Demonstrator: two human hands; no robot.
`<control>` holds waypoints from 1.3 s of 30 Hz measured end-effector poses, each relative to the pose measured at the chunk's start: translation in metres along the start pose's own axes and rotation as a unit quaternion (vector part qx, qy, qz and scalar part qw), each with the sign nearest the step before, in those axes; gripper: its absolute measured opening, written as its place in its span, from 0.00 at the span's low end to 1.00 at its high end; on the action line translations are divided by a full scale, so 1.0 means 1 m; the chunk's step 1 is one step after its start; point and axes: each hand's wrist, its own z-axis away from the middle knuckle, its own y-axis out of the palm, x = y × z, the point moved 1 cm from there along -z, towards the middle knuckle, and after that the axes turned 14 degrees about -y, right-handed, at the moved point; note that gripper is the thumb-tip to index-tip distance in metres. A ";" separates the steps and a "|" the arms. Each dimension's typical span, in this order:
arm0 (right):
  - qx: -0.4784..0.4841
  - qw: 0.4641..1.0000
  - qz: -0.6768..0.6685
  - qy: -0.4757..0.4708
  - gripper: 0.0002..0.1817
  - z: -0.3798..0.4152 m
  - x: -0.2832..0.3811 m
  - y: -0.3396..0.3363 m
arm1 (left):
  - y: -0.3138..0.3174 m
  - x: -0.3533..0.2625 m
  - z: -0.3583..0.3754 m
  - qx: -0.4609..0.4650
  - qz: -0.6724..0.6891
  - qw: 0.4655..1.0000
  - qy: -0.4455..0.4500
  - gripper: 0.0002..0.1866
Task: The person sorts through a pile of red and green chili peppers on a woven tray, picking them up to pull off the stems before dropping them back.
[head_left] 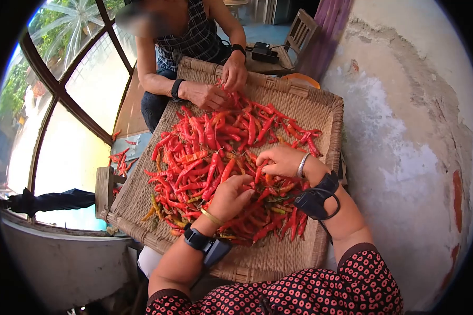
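Observation:
A heap of red chili peppers point(194, 170), with some orange and greenish ones among them, lies on a square woven tray point(255, 260). My left hand point(230, 199), with a gold bangle at the wrist, is over the near middle of the heap. Its fingers curl down, and what they hold is hidden. To its right, my right hand point(281, 160) wears a silver bangle. Its thumb and fingers close on a red chili pepper point(259, 173) just above the pile.
Across the tray sits another person point(189, 39), whose two hands point(207, 96) are at the heap's far edge. More chilies point(122, 161) lie beyond the tray's left side. A window frame point(63, 97) stands at left, a rough wall point(399, 136) at right.

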 end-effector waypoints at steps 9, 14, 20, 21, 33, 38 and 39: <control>-0.004 0.914 -0.402 -0.053 0.16 0.004 -0.006 0.014 | 0.000 -0.002 -0.002 0.075 0.065 0.991 -0.092 0.13; -0.030 0.932 -0.343 -0.110 0.16 -0.001 -0.004 0.024 | 0.004 0.003 -0.001 0.117 0.118 0.980 -0.111 0.12; -0.080 0.940 -0.329 -0.042 0.13 0.008 -0.014 0.008 | -0.013 -0.006 -0.001 0.123 -0.025 0.982 -0.142 0.13; -0.111 0.934 -0.337 -0.031 0.12 0.010 -0.014 0.006 | -0.015 -0.006 -0.001 0.142 -0.111 0.979 -0.099 0.13; -0.083 0.885 -0.451 -0.079 0.09 0.009 -0.008 0.013 | -0.016 -0.007 -0.001 -0.059 -0.187 0.979 0.061 0.12; -0.166 0.905 -0.385 -0.078 0.09 0.015 -0.019 -0.002 | -0.013 -0.006 -0.001 0.003 -0.212 0.977 0.034 0.10; -0.172 0.904 -0.382 -0.083 0.09 0.014 -0.020 -0.002 | -0.010 -0.005 -0.001 -0.005 -0.241 0.969 0.063 0.12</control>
